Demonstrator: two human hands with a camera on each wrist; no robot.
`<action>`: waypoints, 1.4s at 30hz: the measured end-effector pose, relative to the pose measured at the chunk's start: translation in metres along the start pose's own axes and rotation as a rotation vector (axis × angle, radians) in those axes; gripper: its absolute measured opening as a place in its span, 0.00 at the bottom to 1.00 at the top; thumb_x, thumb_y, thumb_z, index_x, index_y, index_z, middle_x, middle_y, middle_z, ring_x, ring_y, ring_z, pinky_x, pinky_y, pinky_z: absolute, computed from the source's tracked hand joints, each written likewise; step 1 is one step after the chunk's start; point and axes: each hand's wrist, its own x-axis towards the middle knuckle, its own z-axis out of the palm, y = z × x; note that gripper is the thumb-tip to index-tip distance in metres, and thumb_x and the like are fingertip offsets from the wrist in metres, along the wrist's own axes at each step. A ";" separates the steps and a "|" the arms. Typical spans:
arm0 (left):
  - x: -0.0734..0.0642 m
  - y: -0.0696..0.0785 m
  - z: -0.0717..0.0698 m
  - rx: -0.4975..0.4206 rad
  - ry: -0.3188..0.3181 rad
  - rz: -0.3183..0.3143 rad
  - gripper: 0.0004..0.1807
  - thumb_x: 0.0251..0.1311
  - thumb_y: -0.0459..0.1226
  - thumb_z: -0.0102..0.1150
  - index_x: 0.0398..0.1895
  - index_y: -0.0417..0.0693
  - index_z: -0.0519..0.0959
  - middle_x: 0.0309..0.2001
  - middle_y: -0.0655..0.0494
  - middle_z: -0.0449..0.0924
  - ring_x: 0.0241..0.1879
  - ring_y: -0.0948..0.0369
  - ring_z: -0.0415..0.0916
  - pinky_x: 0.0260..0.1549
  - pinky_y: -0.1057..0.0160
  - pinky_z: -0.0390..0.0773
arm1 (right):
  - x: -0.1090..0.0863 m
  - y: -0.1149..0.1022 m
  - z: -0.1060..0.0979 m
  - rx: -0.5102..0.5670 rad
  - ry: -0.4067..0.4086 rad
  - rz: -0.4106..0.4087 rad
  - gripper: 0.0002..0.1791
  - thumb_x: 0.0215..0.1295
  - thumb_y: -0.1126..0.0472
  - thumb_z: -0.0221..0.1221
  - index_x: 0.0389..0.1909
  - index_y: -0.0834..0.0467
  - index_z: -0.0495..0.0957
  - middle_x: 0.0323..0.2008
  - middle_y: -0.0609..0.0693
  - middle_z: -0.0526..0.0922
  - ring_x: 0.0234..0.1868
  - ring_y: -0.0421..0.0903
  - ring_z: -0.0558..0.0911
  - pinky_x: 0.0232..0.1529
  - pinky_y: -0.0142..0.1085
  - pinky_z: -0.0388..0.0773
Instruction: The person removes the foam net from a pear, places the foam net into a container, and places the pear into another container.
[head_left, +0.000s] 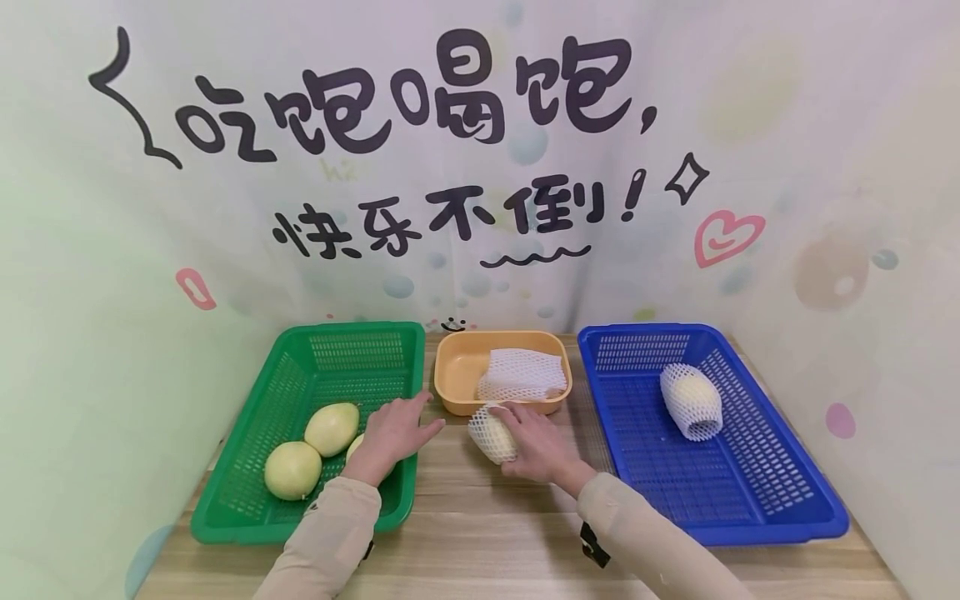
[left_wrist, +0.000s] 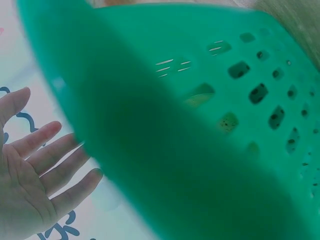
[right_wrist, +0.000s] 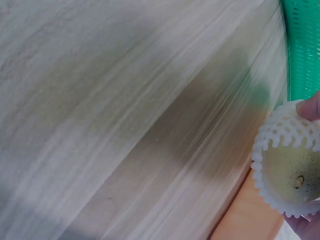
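My right hand (head_left: 542, 446) grips a pale melon (right_wrist: 290, 167) in a white foam net sleeve (head_left: 491, 435), held in front of the orange tub. In the right wrist view the melon's stem end shows through the sleeve's open end, with thumb and fingers at its sides. My left hand (head_left: 396, 431) is over the right rim of the green basket (head_left: 416, 492), fingers spread and holding nothing, as the left wrist view also shows. Bare pale melons (head_left: 292, 471) lie in that basket, one partly hidden behind the left hand.
The orange tub (head_left: 457, 367) at the back middle holds white foam net sleeves (head_left: 522, 373). A blue basket (head_left: 652, 500) on the right contains one sleeved melon (head_left: 692, 402). Behind the wooden table (head_left: 480, 542) hangs a printed cloth (head_left: 480, 292).
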 end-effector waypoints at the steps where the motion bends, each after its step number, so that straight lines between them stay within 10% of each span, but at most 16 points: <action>1: 0.000 0.000 0.000 0.000 -0.001 0.000 0.25 0.55 0.51 0.54 0.53 0.47 0.70 0.33 0.50 0.77 0.30 0.53 0.74 0.21 0.57 0.71 | 0.000 0.000 0.000 -0.001 0.001 -0.002 0.46 0.33 0.47 0.66 0.59 0.50 0.60 0.53 0.52 0.65 0.46 0.51 0.71 0.41 0.45 0.70; 28: 0.000 0.002 0.001 0.005 0.001 0.017 0.25 0.55 0.51 0.53 0.52 0.47 0.71 0.26 0.53 0.75 0.26 0.55 0.73 0.17 0.60 0.69 | -0.004 0.000 0.011 0.044 -0.099 -0.007 0.46 0.35 0.51 0.68 0.60 0.52 0.58 0.57 0.56 0.62 0.55 0.54 0.65 0.48 0.50 0.65; 42: -0.001 0.004 0.000 0.023 0.030 0.024 0.26 0.55 0.50 0.54 0.53 0.44 0.70 0.38 0.47 0.77 0.32 0.51 0.74 0.24 0.56 0.72 | -0.005 0.001 0.001 0.146 -0.123 -0.049 0.56 0.35 0.55 0.71 0.64 0.63 0.49 0.59 0.60 0.58 0.58 0.55 0.62 0.54 0.45 0.61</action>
